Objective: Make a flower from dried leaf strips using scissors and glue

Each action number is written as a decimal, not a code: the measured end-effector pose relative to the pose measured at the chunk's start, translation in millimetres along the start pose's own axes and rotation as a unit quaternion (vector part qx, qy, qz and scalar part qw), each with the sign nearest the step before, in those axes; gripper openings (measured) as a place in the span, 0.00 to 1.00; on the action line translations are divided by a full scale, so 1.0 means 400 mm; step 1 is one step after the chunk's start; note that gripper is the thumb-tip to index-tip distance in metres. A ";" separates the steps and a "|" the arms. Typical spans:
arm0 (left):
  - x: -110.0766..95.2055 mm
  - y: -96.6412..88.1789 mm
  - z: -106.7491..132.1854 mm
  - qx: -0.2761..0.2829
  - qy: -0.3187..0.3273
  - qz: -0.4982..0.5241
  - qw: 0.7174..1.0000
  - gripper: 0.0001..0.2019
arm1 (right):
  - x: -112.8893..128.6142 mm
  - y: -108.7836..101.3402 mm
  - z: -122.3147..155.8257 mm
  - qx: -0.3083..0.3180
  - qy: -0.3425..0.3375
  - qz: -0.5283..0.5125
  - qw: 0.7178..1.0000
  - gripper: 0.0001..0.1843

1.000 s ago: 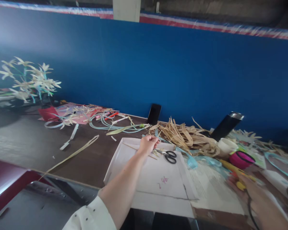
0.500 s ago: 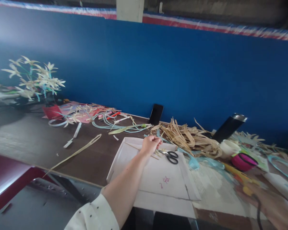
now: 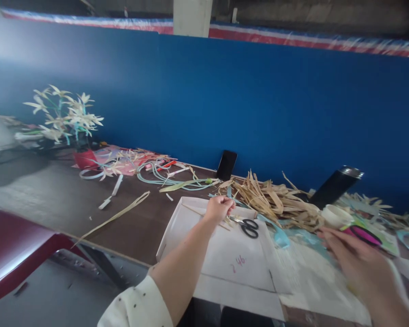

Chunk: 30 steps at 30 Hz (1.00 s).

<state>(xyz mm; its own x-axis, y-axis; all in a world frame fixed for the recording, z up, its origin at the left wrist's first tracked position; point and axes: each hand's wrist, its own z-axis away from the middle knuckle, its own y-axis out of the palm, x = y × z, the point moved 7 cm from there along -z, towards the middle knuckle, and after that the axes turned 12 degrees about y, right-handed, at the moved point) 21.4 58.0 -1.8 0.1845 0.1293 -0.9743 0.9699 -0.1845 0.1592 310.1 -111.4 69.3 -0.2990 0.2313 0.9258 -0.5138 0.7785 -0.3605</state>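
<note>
My left hand (image 3: 220, 208) is closed in a pinch above the top of a white cardboard box (image 3: 221, 254) marked with red numbers. What its fingers hold is too small to make out. Just right of it, black-handled scissors (image 3: 249, 228) lie on the box, and a thin stick (image 3: 193, 210) rests behind the wrist. My right hand (image 3: 357, 263) is blurred over the papers (image 3: 313, 277) at the right, fingers pointing left near a white cup (image 3: 336, 215). Its grip cannot be told. A yellow patch shows faintly beneath it.
Dried husk strips (image 3: 276, 200) are heaped behind the box, beside a leaning black bottle (image 3: 336, 186). A phone (image 3: 226, 164) leans against the blue partition (image 3: 259, 104). Coiled pale-blue cords (image 3: 150, 175) and a potted artificial flower (image 3: 85, 159) stand left. A pink ring-shaped item (image 3: 366, 235) is partly covered.
My right hand has moved up and left, from beside a yellow glue gun with a black cord to near the white cup. My left hand keeps its pinch; the view has shifted slightly.
</note>
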 end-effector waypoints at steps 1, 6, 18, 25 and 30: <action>0.001 -0.002 0.000 -0.002 -0.003 0.004 1.000 0.04 | 0.013 0.055 0.018 0.048 0.016 -0.031 0.998 0.12; 0.020 -0.009 -0.018 -0.015 0.011 0.019 1.000 0.04 | 0.092 0.298 0.082 0.132 0.072 -0.215 0.965 0.18; 0.038 -0.008 -0.038 -0.023 0.001 0.051 0.998 0.07 | 0.063 0.541 0.066 0.154 0.138 -0.336 0.919 0.16; 0.026 -0.007 -0.027 -0.003 0.017 0.005 1.000 0.06 | 0.065 0.532 0.071 0.211 0.123 -0.291 0.925 0.21; 0.011 -0.001 -0.015 0.015 0.019 -0.033 0.999 0.05 | 0.076 0.540 0.090 0.252 0.107 -0.224 0.935 0.24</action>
<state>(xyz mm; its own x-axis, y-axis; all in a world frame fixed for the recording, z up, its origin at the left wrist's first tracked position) 22.9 64.5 -5.3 0.1266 0.1788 -0.9757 0.9749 -0.2041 0.0891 161.0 42.9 15.3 0.1777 0.1020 0.9788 -0.8791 0.4636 0.1113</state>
